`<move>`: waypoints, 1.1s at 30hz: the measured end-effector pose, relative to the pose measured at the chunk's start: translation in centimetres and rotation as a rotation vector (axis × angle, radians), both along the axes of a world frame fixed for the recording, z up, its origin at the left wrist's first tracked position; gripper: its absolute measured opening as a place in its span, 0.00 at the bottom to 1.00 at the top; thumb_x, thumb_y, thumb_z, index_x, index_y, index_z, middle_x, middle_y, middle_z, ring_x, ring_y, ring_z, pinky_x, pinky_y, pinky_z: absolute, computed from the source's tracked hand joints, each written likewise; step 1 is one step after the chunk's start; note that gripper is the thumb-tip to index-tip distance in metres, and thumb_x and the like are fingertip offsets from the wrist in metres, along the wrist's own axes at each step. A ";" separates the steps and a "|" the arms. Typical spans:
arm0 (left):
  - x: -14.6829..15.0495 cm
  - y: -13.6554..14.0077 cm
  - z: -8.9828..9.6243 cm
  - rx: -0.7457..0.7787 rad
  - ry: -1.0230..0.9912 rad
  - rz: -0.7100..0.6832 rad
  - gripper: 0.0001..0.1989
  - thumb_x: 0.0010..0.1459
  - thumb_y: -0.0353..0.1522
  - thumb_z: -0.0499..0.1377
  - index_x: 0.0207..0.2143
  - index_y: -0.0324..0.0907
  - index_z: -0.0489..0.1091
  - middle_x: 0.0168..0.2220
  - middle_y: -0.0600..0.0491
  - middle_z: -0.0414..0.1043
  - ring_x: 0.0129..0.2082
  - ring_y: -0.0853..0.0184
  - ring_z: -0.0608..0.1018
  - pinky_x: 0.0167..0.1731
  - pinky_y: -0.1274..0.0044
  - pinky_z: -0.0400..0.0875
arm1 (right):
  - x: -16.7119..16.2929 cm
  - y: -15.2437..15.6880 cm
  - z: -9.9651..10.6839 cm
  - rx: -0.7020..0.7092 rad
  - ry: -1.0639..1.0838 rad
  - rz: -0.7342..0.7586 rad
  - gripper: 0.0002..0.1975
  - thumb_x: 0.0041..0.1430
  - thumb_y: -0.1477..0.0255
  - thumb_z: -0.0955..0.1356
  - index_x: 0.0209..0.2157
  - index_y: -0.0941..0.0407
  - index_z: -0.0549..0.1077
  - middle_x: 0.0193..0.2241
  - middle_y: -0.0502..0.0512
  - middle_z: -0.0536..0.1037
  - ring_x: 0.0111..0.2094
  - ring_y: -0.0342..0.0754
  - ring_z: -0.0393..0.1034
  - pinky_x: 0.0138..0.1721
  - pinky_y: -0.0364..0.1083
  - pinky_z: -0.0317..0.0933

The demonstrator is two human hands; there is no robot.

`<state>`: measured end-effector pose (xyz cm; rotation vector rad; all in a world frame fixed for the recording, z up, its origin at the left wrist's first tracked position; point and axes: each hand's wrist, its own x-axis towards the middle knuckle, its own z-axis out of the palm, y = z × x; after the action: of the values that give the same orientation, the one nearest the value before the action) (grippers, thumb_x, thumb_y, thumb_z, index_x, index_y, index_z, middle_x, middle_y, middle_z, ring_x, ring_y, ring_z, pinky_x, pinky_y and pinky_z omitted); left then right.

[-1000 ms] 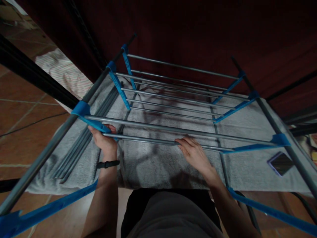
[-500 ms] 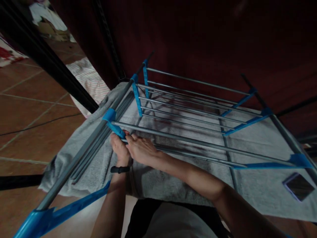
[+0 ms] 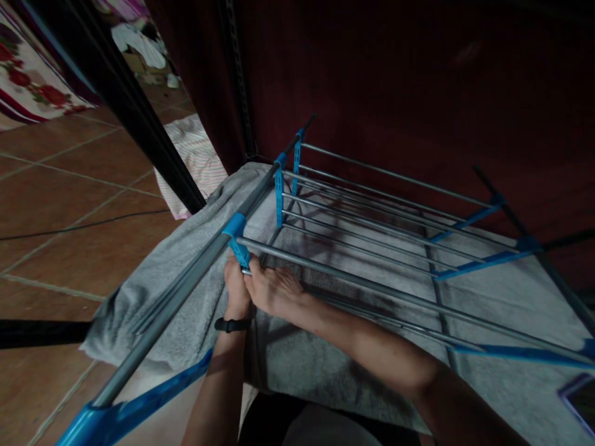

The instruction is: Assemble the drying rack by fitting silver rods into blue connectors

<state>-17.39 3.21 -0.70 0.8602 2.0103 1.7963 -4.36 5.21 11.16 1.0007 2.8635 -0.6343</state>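
A drying rack of grey metal tubes (image 3: 344,271) and blue plastic brackets stands over a grey towel-like cloth. My left hand (image 3: 237,288), with a dark band at its wrist, is closed around the lower end of the near-left blue bracket (image 3: 239,253). Right beside it, my right hand (image 3: 274,290) grips a thin metal rod (image 3: 245,271) where its end meets that bracket. My fingers partly hide the joint, so I cannot tell whether the rod is seated. Farther back, several rods run between other blue brackets (image 3: 279,198).
Several loose grey rods (image 3: 160,306) lie on the grey cloth (image 3: 195,325) under the left tube. A phone (image 3: 581,399) rests at the right edge. A black post (image 3: 153,136) rises at left, and a dark red curtain (image 3: 372,80) hangs behind.
My view has shifted, so the rack sits lower and farther right. The near-left bracket hangs more upright than before. Both hands stay together at its lower end.
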 end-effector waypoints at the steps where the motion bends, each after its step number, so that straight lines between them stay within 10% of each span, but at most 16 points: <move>1: -0.3 -0.1 0.1 -0.011 0.023 -0.002 0.15 0.60 0.38 0.55 0.21 0.46 0.60 0.22 0.55 0.60 0.26 0.63 0.64 0.30 0.69 0.63 | -0.2 -0.1 0.0 0.012 -0.009 -0.017 0.23 0.76 0.63 0.54 0.64 0.60 0.56 0.41 0.64 0.85 0.42 0.57 0.83 0.45 0.53 0.73; 33: -1.1 -0.1 0.3 -0.043 -0.079 0.022 0.16 0.59 0.42 0.59 0.22 0.46 0.63 0.20 0.57 0.61 0.23 0.67 0.63 0.28 0.68 0.58 | -2.4 0.1 -0.7 -0.050 0.015 -0.136 0.24 0.73 0.56 0.61 0.53 0.63 0.71 0.41 0.68 0.86 0.43 0.57 0.83 0.45 0.52 0.73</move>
<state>-18.52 3.12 -0.39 0.7457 2.0085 1.7637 -6.79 5.26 10.49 1.1950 2.7948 -0.7218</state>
